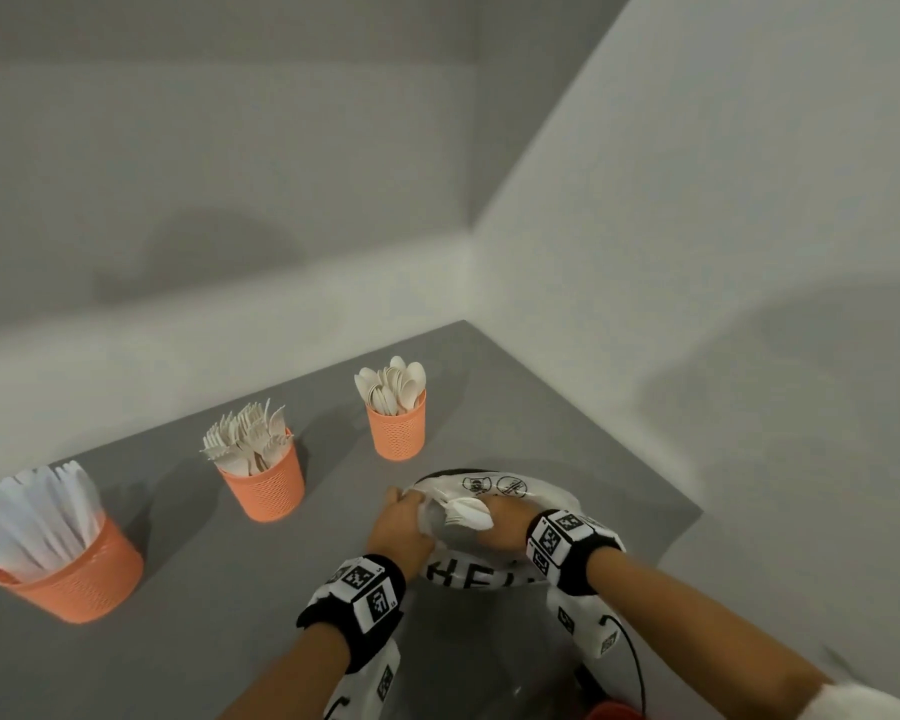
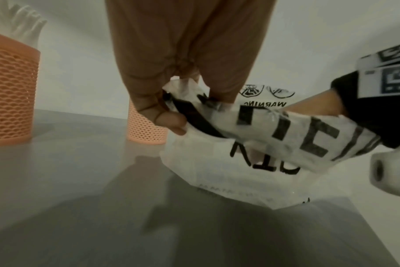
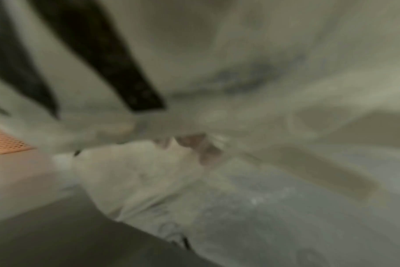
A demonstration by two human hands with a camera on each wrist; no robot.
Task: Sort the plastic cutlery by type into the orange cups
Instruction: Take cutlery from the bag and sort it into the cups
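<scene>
Several spoons (image 1: pixel 466 510) are clutched by the right hand (image 1: pixel 505 517) inside the bag (image 2: pixel 251 169), whose rim is pinched by the left hand (image 2: pixel 162 112). Light, stiff and likely slippery; best gripped by the handles.

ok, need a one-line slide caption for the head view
Left hand holds open a plastic bag as right hand reaches in; knives, forks, spoons fill three orange cups.

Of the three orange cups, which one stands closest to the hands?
The orange cup holding spoons, farthest right of the three. It stands just beyond the plastic bag; the fork cup and knife cup stand farther left.
</scene>
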